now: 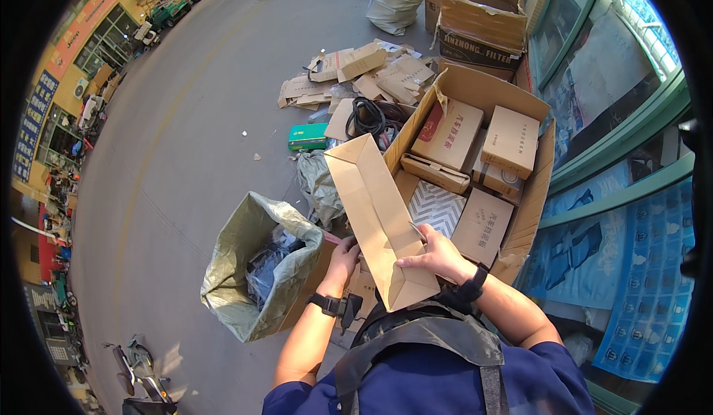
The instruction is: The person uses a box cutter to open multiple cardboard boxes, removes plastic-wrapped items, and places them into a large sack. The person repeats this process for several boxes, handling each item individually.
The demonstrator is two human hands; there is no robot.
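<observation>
An opened-out brown cardboard box (374, 192) slants across the middle in front of me. My right hand (431, 256) grips its lower right side, thumb on top, with a thin metallic object showing between the fingers. My left hand (345, 256) is at the box's lower left edge; its fingertips are partly hidden, so its hold is unclear. To the right, a large open carton (490, 83) holds several smaller boxes, among them a printed brown box (482, 228) and a zigzag-patterned box (437, 206). Left of my left hand is an open woven sack (234, 259) with plastic wrapping (273, 270) inside.
Flattened cardboard (401, 78) lies heaped beyond, near a green box (308, 136) and coiled black cable (365, 118). A crumpled sack (317, 184) sits behind the open one. Stacked cartons (479, 47) and a full white sack (395, 0) stand farther back; glass doors (601, 186) border the right.
</observation>
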